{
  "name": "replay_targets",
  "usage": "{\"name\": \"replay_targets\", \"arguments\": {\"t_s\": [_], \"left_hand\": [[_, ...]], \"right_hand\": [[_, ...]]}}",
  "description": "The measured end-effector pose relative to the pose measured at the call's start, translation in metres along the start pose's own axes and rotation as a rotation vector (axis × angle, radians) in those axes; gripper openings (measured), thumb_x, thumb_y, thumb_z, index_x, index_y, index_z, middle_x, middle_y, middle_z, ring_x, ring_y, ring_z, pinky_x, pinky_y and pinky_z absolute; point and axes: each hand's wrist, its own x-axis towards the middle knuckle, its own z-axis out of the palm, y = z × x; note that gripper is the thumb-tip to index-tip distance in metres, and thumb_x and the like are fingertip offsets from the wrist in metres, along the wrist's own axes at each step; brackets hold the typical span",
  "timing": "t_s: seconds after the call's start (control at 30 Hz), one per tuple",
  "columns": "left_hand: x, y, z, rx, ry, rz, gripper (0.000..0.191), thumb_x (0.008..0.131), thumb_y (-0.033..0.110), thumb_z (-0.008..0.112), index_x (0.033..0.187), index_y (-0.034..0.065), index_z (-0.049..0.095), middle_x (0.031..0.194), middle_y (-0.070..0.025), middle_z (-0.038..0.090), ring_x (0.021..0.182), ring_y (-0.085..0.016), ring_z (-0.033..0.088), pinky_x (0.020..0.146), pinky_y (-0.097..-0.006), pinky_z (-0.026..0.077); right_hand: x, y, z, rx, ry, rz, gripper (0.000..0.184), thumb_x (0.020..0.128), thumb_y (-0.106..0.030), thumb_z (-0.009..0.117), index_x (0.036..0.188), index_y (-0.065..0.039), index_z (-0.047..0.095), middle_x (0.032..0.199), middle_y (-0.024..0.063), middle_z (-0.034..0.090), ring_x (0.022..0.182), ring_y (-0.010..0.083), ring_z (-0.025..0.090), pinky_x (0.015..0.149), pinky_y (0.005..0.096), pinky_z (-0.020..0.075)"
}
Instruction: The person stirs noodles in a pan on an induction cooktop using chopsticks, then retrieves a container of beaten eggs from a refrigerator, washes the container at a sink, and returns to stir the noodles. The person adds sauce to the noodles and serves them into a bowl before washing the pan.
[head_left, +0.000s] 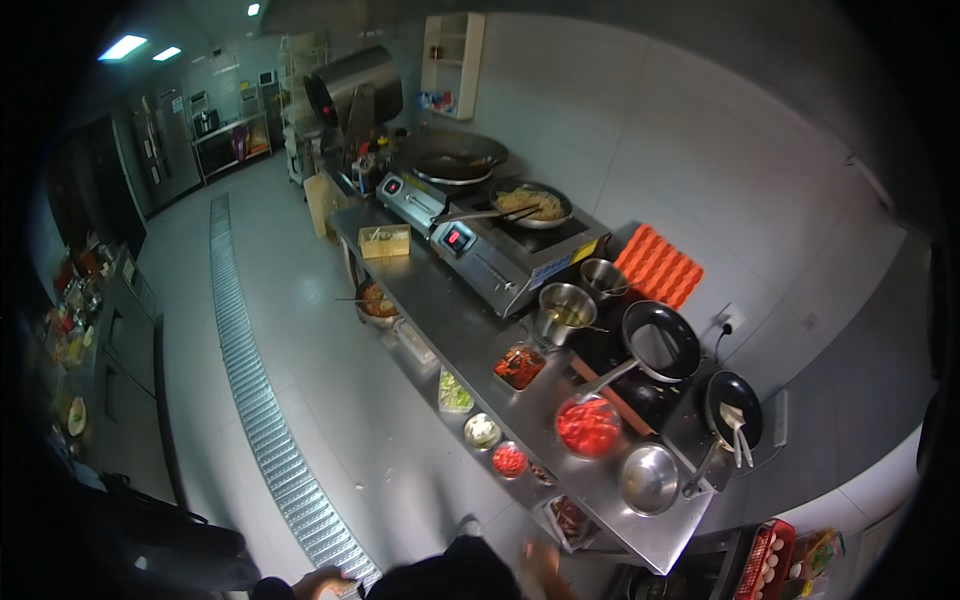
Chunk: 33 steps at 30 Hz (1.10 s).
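Note:
My left hand (322, 583) is low in the picture beside the floor drain, partly cut off by the lower edge; whether it holds anything cannot be told. My right hand (541, 564), blurred, hangs near the lower shelf, close to a container of dark red food (568, 517). On the steel counter (480, 337) before me stand a bowl of red chopped pieces (589, 427), an empty metal bowl (649, 480) and a square tray of red peppers (519, 366). A frying pan of noodles (534, 204) with chopsticks across it sits on an induction cooker (480, 255).
Behind the bowls are an empty frying pan (660, 339), another pan with spatulas (739, 405) and steel pots (565, 309). Lettuce (454, 393) and small bowls stand on the lower shelf. A floor drain grate (255, 405) runs at left; a red egg basket (766, 559) is lower right.

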Motion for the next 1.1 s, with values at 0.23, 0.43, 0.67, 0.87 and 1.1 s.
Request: {"name": "replay_targets", "arguments": {"t_s": [0.23, 0.43, 0.67, 0.87, 1.1], "left_hand": [[0.036, 0.058, -0.252, -0.584, 0.652, 0.444, 0.017, 0.087, 0.017, 0.063, 0.098, 0.0055, 0.068, 0.089, -0.0084, 0.071, 0.081, -0.017, 0.066, 0.073, -0.0309, 0.053], [0.057, 0.136, -0.619, -1.389, 0.443, 1.193, 0.032, 0.093, 0.026, 0.056, 0.115, 0.0030, 0.055, 0.104, -0.0099, 0.061, 0.101, -0.022, 0.059, 0.089, -0.0369, 0.049], [0.036, 0.303, -0.843, -1.116, -0.464, 0.893, 0.053, 0.097, 0.052, 0.037, 0.113, 0.0049, 0.055, 0.090, -0.0068, 0.058, 0.079, -0.019, 0.059, 0.073, -0.0353, 0.052], [0.031, 0.323, -0.830, -0.973, -0.659, 0.914, 0.044, 0.098, 0.047, 0.038, 0.086, 0.0069, 0.050, 0.053, -0.0024, 0.044, 0.048, -0.015, 0.047, 0.050, -0.0297, 0.043], [0.031, 0.345, -0.829, -1.022, -0.608, 0.913, 0.043, 0.101, 0.045, 0.030, 0.085, 0.0096, 0.049, 0.051, -0.0001, 0.038, 0.044, -0.015, 0.043, 0.048, -0.0296, 0.041]], "right_hand": [[0.346, -0.181, -0.304, 0.179, 0.946, -0.469, 0.057, 0.076, -0.012, 0.069, 0.127, -0.008, 0.046, 0.105, 0.0173, 0.049, 0.099, 0.0366, 0.051, 0.077, 0.0459, 0.0484], [0.556, -0.230, -0.427, -0.293, 0.749, -0.294, 0.075, 0.075, -0.022, 0.073, 0.140, -0.020, 0.038, 0.113, 0.0157, 0.046, 0.107, 0.0322, 0.047, 0.088, 0.0399, 0.0455], [0.628, -0.230, -0.472, -0.476, 0.458, -0.571, 0.020, 0.078, -0.016, 0.068, 0.096, -0.010, 0.063, 0.100, 0.0097, 0.057, 0.099, 0.0279, 0.057, 0.074, 0.0389, 0.0510], [0.598, -0.236, -0.545, 0.632, 0.866, -0.067, 0.014, 0.088, -0.013, 0.064, 0.086, 0.001, 0.064, 0.071, 0.0067, 0.060, 0.060, 0.0132, 0.057, 0.056, 0.0266, 0.0459], [0.539, -0.290, -0.550, 0.407, 0.831, -0.318, 0.010, 0.087, -0.007, 0.065, 0.090, 0.002, 0.065, 0.077, 0.0081, 0.066, 0.072, 0.0138, 0.063, 0.061, 0.0247, 0.0493]]}}
